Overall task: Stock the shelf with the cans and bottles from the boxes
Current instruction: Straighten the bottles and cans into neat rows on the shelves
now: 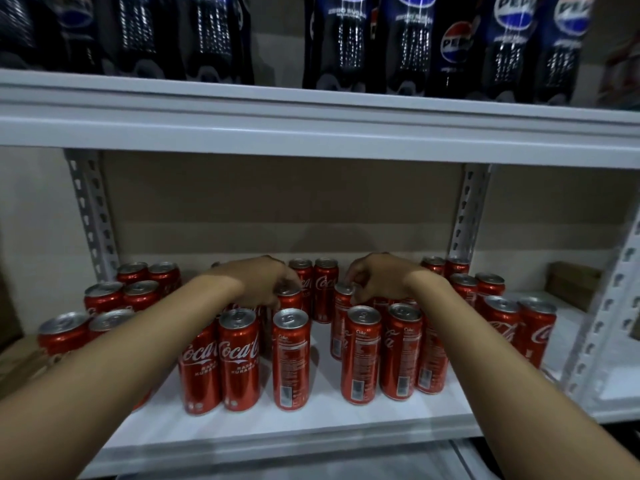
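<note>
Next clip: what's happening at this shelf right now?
A person is stocking slim red Coca-Cola cans on a white metal shelf. Both arms reach in: the left hand curls its fingers over the top of one red can in the middle row, and the right hand pinches the top of another red can. Many cans already stand upright in groups. Dark Pepsi bottles fill the shelf above.

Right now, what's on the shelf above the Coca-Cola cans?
Dark Pepsi bottles stand in a row along the upper shelf, with one gap in the row. Their tops are cut off by the frame, and anything behind them is hidden.
</note>
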